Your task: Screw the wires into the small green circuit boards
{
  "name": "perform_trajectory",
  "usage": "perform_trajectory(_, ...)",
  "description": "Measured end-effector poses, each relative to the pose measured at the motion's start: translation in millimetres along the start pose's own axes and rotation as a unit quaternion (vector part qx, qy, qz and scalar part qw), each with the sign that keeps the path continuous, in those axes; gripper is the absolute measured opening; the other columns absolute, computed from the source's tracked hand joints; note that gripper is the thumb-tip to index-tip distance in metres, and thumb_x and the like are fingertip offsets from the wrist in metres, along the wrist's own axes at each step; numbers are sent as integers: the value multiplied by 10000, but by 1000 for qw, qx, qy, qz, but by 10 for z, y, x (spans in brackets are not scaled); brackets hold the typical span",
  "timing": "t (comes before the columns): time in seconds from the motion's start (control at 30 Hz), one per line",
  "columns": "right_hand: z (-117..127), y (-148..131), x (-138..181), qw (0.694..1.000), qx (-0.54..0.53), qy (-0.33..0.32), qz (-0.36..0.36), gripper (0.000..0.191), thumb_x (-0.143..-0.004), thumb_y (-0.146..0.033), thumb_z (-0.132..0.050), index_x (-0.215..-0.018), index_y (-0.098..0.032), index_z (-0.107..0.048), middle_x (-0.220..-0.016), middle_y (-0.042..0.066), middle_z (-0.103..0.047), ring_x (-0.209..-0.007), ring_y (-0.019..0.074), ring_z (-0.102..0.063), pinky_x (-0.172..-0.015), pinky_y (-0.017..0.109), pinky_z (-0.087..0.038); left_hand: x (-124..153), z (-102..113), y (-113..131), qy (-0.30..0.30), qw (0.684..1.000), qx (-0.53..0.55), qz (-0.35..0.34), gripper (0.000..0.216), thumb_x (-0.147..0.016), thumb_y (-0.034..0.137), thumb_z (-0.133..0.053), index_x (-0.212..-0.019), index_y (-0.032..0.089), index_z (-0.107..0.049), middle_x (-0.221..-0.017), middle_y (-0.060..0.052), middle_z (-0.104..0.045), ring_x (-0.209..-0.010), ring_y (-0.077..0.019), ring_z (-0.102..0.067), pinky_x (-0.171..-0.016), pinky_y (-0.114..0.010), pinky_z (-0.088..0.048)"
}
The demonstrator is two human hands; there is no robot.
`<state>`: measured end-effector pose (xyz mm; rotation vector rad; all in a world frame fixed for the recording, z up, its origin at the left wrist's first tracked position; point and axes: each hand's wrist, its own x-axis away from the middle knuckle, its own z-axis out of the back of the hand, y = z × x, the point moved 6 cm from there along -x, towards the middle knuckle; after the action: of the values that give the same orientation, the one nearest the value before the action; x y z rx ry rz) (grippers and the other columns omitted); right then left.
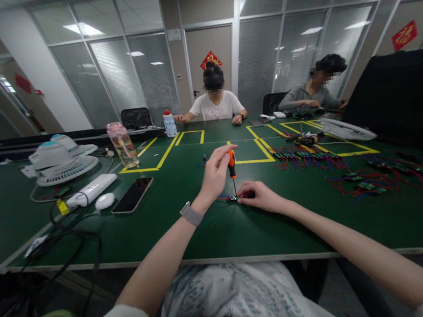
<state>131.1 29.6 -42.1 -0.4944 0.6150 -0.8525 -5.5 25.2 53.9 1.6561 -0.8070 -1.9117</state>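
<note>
My left hand [216, 172] is closed around an orange and black screwdriver [231, 165], which stands upright with its thin shaft pointing down. The tip meets a small circuit board [233, 198] lying on the green table, with red and blue wires running off to its left. My right hand [259, 197] pinches the board's right end, pressing it to the table. The fingers cover that end, so its details are hidden. A grey-banded watch sits on my left wrist.
Wired circuit boards [307, 157] lie in heaps to the right, with more boards [369, 186] nearer. On the left are a phone [133, 195], a white power strip [92, 189], a pink-lidded bottle [123, 146] and fans [63, 164]. Two people sit across the table.
</note>
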Motion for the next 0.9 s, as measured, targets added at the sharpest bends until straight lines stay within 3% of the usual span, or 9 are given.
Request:
perform_trajectory(0.17,1,-22,5,1000,5,-3,-1,170,-776,-276,-656,-882,-160,-719,-835,51,-640,-684,133,-567,-652,267,-461,-19,13,-54,2,997,62,37,267,-896,301,-525,-1091,168,-649,-1062,-75,-681,-907,-168,-662,-818,-306,-538)
perform_trajectory(0.33,8,-42,5,1000,9,5,-4,164,-772,-272,-657,-865,-150,-717,-818,48,-628,-687,136,-571,-649,264,-458,-16,76,-57,31,999,-14,18,160,-808,272,-652,-935,184,-691,-921,-43,-641,-811,-131,-619,-729,-241,-527)
perform_trajectory(0.47,8,-48,3,1000,17,7,-3,141,-767,-251,-659,-855,-155,-712,-801,39,-621,-685,134,-569,-647,261,-456,31,75,-25,45,994,-96,-17,227,-806,303,-669,-1017,222,-688,-1043,-58,-539,-935,-152,-588,-777,-251,-525)
perform_trajectory(0.63,5,-63,4,1000,23,9,6,122,-770,-237,-655,-841,-152,-707,-788,37,-618,-682,131,-561,-647,260,-451,67,-23,44,-1,995,-82,-55,329,-960,307,-418,-1231,238,-591,-1311,-85,-521,-1230,-191,-497,-1021,-333,-439)
perform_trajectory(0.77,4,-65,4,1000,25,11,5,120,-766,-229,-658,-843,-149,-704,-794,38,-625,-686,130,-563,-652,256,-448,62,-86,-10,-28,999,43,10,359,-936,339,-470,-1252,202,-572,-1236,-103,-613,-1034,-193,-640,-881,-331,-534)
perform_trajectory(0.9,2,-62,4,1000,27,8,3,130,-767,-224,-657,-855,-141,-704,-801,40,-624,-683,126,-559,-653,253,-446,51,-44,-30,10,999,42,15,274,-833,313,-637,-1067,175,-677,-984,-67,-671,-850,-152,-654,-752,-257,-548)
